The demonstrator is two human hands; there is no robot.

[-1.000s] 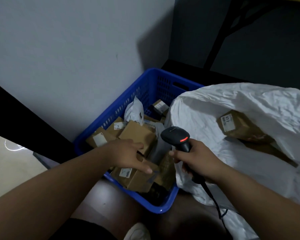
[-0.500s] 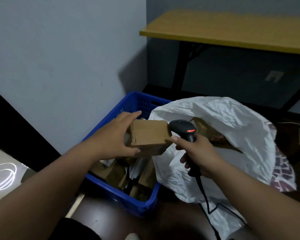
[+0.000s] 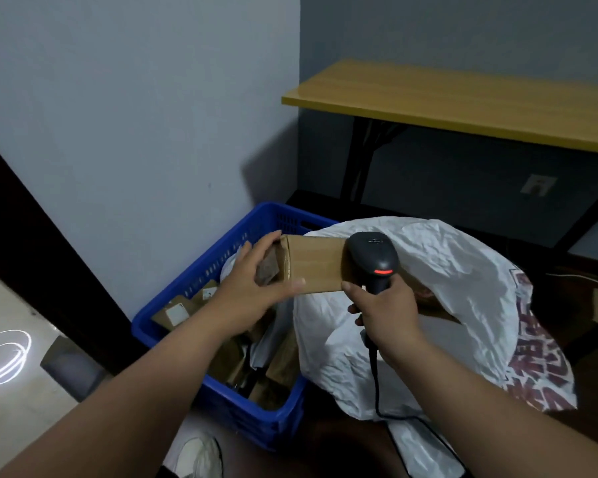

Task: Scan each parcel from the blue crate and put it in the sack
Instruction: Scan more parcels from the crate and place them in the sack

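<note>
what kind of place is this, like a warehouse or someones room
Probably a small back room used for sorting parcels, not a big warehouse. A blue crate of cardboard parcels sits on the floor by a plain wall, next to a white sack; the right hand holds a corded scanner, and a bare desk stands behind.

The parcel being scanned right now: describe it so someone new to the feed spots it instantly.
Find the blue crate against the wall, beside the white sack. Above where they meet, the left hand holds a plain brown cardboard box in the air. Unlike the crate's parcels, it is lifted, with the black scanner against it.
</note>
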